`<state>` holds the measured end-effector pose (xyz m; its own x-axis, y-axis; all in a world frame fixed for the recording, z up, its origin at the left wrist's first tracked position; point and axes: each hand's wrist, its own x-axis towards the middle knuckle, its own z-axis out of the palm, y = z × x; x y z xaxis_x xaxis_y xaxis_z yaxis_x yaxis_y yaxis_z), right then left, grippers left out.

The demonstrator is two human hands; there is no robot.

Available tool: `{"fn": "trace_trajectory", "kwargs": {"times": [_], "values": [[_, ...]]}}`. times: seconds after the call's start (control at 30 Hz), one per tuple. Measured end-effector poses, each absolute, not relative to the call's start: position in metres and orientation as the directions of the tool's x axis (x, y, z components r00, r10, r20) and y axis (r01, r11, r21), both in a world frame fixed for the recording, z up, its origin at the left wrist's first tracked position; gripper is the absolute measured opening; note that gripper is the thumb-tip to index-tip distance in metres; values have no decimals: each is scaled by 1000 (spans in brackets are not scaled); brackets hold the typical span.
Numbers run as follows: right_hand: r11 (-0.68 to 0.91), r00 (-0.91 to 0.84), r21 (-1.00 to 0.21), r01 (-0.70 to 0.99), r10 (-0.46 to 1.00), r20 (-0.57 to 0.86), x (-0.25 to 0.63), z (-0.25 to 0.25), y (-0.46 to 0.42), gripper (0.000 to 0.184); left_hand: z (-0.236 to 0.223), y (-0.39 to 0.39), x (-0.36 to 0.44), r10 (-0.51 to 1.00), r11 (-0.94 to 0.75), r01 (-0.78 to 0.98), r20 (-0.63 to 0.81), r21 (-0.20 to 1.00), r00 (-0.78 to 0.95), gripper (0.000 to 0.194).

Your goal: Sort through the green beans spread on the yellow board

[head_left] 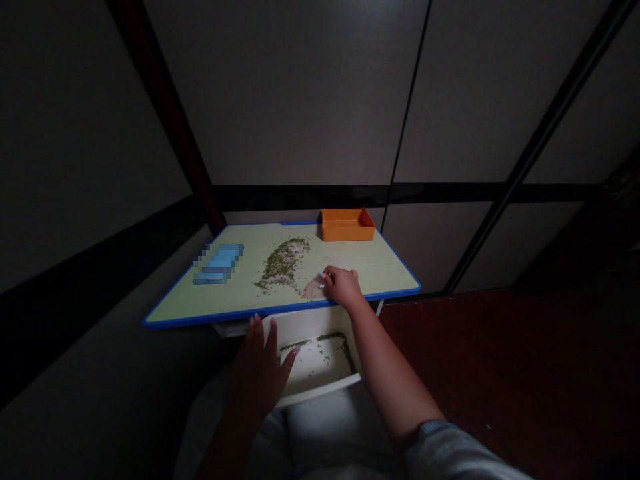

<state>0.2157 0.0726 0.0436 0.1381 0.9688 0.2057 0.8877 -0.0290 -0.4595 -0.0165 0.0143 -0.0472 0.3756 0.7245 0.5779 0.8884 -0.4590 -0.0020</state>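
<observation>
Green grains [283, 261] are lying mid-way across the table [385, 267], a right hand [343, 285] resting near its front edge.
Fingertips are bunching, any hold unclear; a left hand [260, 363] is splaying under the table, by the drawer [303, 321]. Grains are looking light, hard, slippery, best pinched from above.

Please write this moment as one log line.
left hand: spread, at white container; right hand: at tabletop, grip unclear; green grains: tabletop and container; orange box: far tabletop edge
</observation>
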Motion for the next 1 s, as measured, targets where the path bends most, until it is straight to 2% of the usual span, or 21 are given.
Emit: {"fn": "trace_trajectory", "kwargs": {"times": [0.33, 0.63, 1.0], "values": [[-9, 105, -471, 882, 978, 178, 215, 44, 71, 24, -52, 18, -18, 736, -462, 886, 573, 39, 359, 70], [-103, 200, -434, 895, 962, 184, 215, 43, 75, 27, -52, 18, -17, 733, -463, 885, 582, 45, 353, 70], [-39, 145, -415, 909, 963, 227, 210, 44, 75, 25, -50, 17, -18, 724, -471, 881, 588, 39, 361, 70]]}}
